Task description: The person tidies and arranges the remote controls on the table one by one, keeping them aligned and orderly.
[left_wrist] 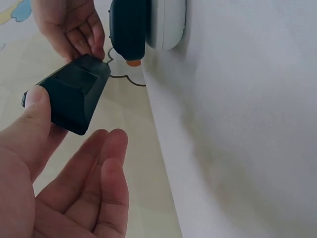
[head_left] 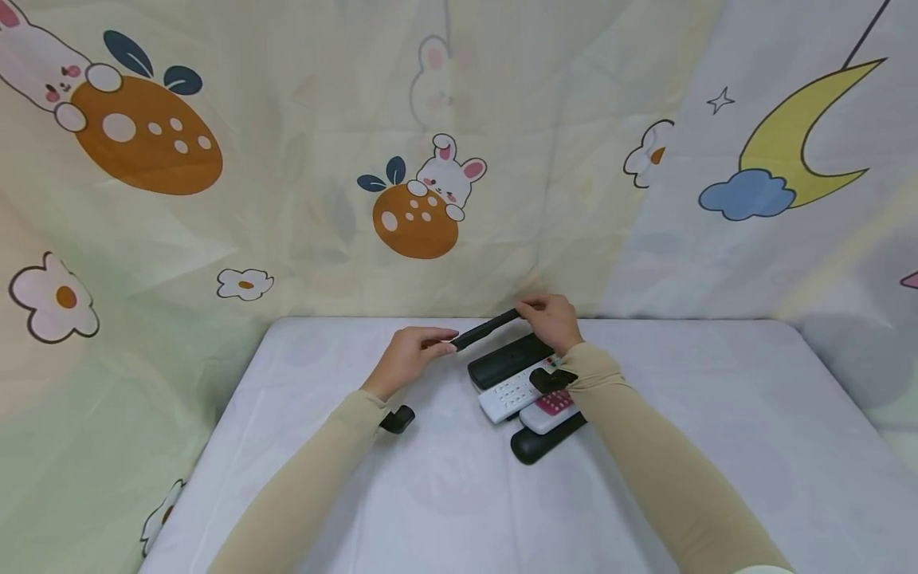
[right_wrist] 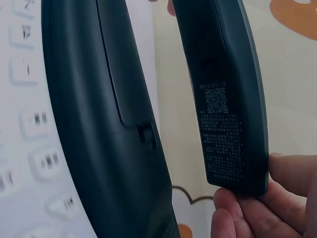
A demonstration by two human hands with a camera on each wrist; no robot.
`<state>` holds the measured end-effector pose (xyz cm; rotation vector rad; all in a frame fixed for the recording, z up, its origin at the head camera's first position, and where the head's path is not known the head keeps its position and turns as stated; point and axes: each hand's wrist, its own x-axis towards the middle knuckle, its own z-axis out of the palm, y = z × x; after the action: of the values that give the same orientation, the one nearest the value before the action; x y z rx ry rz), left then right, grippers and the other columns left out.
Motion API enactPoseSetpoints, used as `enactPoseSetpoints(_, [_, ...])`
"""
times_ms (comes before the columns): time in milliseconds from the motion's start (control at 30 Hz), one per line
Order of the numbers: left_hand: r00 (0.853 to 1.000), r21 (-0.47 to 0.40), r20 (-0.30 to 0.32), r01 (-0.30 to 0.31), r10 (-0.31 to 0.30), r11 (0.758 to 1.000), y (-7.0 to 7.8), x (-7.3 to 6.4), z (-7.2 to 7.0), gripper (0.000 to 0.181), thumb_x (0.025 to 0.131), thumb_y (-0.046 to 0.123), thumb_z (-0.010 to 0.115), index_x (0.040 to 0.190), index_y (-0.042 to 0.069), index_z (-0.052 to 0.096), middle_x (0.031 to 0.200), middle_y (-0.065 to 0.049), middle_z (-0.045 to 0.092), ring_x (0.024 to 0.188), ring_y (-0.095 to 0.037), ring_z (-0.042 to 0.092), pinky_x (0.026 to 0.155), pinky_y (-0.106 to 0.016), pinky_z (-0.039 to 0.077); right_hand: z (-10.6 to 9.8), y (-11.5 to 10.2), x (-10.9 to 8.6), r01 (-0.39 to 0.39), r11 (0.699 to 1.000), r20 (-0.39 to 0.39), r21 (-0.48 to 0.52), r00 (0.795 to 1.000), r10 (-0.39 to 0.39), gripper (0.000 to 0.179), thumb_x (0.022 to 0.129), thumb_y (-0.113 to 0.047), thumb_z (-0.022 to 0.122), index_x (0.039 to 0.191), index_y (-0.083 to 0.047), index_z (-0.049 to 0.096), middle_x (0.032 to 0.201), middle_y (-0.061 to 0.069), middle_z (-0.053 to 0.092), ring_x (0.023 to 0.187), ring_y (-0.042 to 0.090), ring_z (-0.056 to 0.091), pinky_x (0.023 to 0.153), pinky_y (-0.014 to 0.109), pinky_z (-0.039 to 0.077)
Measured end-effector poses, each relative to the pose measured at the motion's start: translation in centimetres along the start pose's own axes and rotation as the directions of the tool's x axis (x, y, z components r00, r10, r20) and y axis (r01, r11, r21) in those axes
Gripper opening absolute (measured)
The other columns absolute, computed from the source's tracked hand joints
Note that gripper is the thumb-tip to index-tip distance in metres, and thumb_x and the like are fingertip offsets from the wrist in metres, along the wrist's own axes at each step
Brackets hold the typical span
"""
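A slim black remote control (head_left: 488, 328) is held up at a slant near the table's far edge. My left hand (head_left: 409, 359) pinches its near-left end between thumb and fingers, the other fingers extended loosely. At the far-right end, my right hand (head_left: 555, 323) grips it with thumb and fingers. The right wrist view shows its back, printed with a QR code and small text. Just below lies a thicker black remote (head_left: 505, 364), back up with its battery cover (right_wrist: 126, 64) showing. Beside it is a white remote (head_left: 504, 399) with pale buttons.
Nearer along the row are a white remote with a red button panel (head_left: 536, 418) and another black remote (head_left: 534, 446), both partly hidden by the right forearm. A white cloth covers the table (head_left: 445, 494). A patterned curtain (head_left: 308, 207) hangs behind its far edge.
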<state>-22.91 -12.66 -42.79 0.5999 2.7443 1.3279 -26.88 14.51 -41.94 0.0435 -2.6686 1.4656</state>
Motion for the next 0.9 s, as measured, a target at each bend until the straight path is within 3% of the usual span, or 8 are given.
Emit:
enactPoseSetpoints(300, [0.999, -0.019, 0.000, 0.046, -0.046, 0.999, -0.4, -1.7, -0.5, 0.041, 0.094, 0.024, 0.073, 0.128, 0.003, 0.069, 0.121, -0.007, 0.071, 0.111, -0.022, 0.068, 0.093, -0.038, 0.053, 1.6, -1.0, -0.4, -0.020, 0.998, 0.045, 0.066, 0.999, 0.017, 0.032, 0.097, -0.020, 0.066, 0.120, 0.002, 0.072, 0.110, 0.020, 0.072, 0.100, 0.032, 0.068, 0.086, 0.044, 0.053])
enactPoseSetpoints(700, [0.993, -0.059, -0.015, 0.120, -0.121, 0.991, -0.6, -3.7, -0.8, 0.041, 0.091, 0.025, 0.075, 0.127, 0.005, 0.069, 0.117, -0.006, 0.073, 0.107, -0.019, 0.069, 0.091, -0.040, 0.054, 3.6, -1.9, -0.8, -0.037, 0.991, 0.070, 0.130, 0.997, 0.028, 0.033, 0.097, -0.016, 0.065, 0.124, 0.002, 0.069, 0.120, 0.020, 0.069, 0.108, 0.032, 0.067, 0.090, 0.042, 0.052])
enactPoseSetpoints(900, [0.991, -0.038, -0.045, 0.122, -0.124, 0.992, -0.8, -4.7, -1.0, 0.043, 0.088, 0.027, 0.078, 0.125, 0.006, 0.071, 0.115, -0.005, 0.073, 0.103, -0.019, 0.070, 0.088, -0.039, 0.055, 4.9, -2.4, -0.7, -0.088, 0.956, 0.117, 0.279, 0.991, 0.057, 0.033, 0.097, -0.007, 0.065, 0.126, 0.007, 0.065, 0.122, 0.024, 0.067, 0.107, 0.034, 0.069, 0.091, 0.037, 0.055])
